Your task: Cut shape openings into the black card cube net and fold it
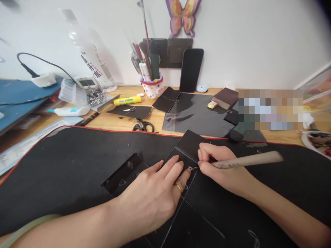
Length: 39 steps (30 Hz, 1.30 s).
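Note:
My left hand [157, 187], with a ring on one finger, lies flat with fingers stretched out on a folded black paper sheet [192, 144]. In my right hand [219, 165] a tool with a long pale wooden handle [253, 159] is pinched, its thin tip resting by a small white-outlined shape [191, 168] on the paper. The tip is too small to tell its kind. To the left of my left hand lies another black paper piece [124, 175] with small outlined shapes on it. More white lines run across the black surface below.
A black mat [64, 165] with a red edge covers the front of the desk. Behind it are scissors [143, 126], a yellow glue stick [127, 100], a pen cup [152, 86], an upright phone [190, 70], a bottle [90, 55] and a small eraser [212, 104].

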Available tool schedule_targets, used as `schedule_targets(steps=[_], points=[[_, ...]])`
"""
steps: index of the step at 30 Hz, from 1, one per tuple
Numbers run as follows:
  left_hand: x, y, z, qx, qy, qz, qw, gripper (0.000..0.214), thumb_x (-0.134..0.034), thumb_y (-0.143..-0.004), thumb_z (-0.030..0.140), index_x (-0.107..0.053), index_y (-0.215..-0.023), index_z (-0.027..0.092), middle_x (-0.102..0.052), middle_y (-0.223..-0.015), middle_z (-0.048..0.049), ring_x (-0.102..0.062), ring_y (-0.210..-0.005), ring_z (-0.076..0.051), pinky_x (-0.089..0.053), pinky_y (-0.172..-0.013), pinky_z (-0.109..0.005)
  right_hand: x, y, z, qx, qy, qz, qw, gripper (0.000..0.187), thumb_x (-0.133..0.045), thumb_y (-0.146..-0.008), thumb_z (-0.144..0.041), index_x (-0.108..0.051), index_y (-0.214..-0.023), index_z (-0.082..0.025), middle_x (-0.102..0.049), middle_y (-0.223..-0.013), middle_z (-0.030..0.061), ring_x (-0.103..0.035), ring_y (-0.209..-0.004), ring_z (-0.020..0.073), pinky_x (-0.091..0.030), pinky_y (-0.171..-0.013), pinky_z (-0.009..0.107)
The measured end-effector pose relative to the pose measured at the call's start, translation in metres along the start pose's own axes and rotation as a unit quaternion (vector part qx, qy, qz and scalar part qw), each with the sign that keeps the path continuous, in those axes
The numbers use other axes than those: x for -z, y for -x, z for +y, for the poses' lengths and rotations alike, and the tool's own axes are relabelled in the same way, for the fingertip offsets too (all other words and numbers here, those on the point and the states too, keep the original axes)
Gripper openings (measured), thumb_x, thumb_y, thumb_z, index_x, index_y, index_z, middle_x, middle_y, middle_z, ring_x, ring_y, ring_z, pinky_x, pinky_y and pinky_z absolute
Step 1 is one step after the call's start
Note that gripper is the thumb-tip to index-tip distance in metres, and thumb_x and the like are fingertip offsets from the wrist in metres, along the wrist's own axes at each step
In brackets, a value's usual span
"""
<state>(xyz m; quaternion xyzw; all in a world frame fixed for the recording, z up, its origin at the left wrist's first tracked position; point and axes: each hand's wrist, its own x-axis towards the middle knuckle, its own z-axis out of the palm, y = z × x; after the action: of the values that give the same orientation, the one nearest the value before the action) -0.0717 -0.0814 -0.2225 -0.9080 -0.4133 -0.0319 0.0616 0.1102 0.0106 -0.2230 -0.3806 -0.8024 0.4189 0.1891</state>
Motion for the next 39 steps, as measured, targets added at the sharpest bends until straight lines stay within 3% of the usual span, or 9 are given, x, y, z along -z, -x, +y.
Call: schedule_targets(steps=[15, 21, 26, 28, 33, 39], points=[[-0.001, 0.0, -0.001, 0.002, -0.005, 0.012, 1.0, 0.039, -0.034, -0.087, 0.014, -0.04, -0.125, 0.009, -0.048, -0.121, -0.0141, -0.039, -0.119, -0.028, -0.048, -0.087, -0.037, -0.001, -0.001, 0.001, 0.01, -0.019, 0.004, 1.0, 0.025, -0.043, -0.066, -0.006, -0.024, -0.056, -0.02, -0.032, -0.056, -0.0051, -0.029, -0.053, 0.0091, -0.022, -0.048, 0.026], [0.005, -0.01, -0.007, 0.035, 0.063, 0.044, 0.996, 0.026, -0.036, -0.089, 0.018, -0.054, -0.108, 0.013, -0.058, -0.102, -0.0073, -0.054, -0.101, -0.019, -0.048, -0.085, -0.033, 0.002, -0.002, 0.004, 0.009, -0.116, 0.086, 0.989, 0.022, -0.047, -0.073, -0.012, -0.033, -0.059, -0.02, -0.035, -0.055, -0.0066, -0.032, -0.049, 0.0076, -0.026, -0.047, 0.024], [0.01, -0.031, -0.014, 0.084, 0.129, -0.005, 0.988, 0.022, -0.042, -0.088, 0.027, -0.057, -0.101, 0.017, -0.058, -0.09, -0.004, -0.053, -0.088, -0.017, -0.05, -0.072, -0.029, 0.002, -0.004, 0.004, -0.004, -0.147, 0.097, 0.984, 0.017, -0.048, -0.074, -0.013, -0.037, -0.062, -0.02, -0.04, -0.053, -0.0075, -0.049, -0.049, 0.0085, -0.034, -0.049, 0.023], [0.01, -0.037, -0.018, 0.086, 0.15, -0.015, 0.985, 0.019, -0.045, -0.086, 0.029, -0.059, -0.096, 0.018, -0.058, -0.091, -0.0028, -0.052, -0.087, -0.017, -0.049, -0.072, -0.028, 0.001, -0.004, 0.005, -0.006, -0.154, 0.115, 0.981, 0.018, -0.048, -0.073, -0.014, -0.037, -0.061, -0.02, -0.04, -0.053, -0.0072, -0.05, -0.052, 0.0094, -0.036, -0.05, 0.023], [0.01, -0.041, -0.023, 0.044, 0.147, -0.001, 0.988, 0.02, -0.041, -0.088, 0.026, -0.059, -0.092, 0.017, -0.059, -0.093, -0.0025, -0.052, -0.086, -0.015, -0.049, -0.072, -0.027, -0.004, -0.005, 0.012, 0.014, -0.141, 0.142, 0.98, 0.018, -0.048, -0.072, -0.014, -0.035, -0.061, -0.02, -0.034, -0.055, -0.0067, -0.038, -0.052, 0.0087, -0.036, -0.053, 0.024], [0.004, -0.036, -0.02, -0.042, 0.07, 0.039, 0.996, 0.023, -0.038, -0.089, 0.019, -0.059, -0.094, 0.013, -0.06, -0.088, -0.0056, -0.053, -0.082, -0.015, -0.05, -0.066, -0.027, -0.008, -0.007, 0.016, 0.021, -0.143, 0.145, 0.979, 0.019, -0.048, -0.072, -0.015, -0.032, -0.061, -0.021, -0.034, -0.054, -0.0067, -0.037, -0.053, 0.0093, -0.033, -0.052, 0.024]])
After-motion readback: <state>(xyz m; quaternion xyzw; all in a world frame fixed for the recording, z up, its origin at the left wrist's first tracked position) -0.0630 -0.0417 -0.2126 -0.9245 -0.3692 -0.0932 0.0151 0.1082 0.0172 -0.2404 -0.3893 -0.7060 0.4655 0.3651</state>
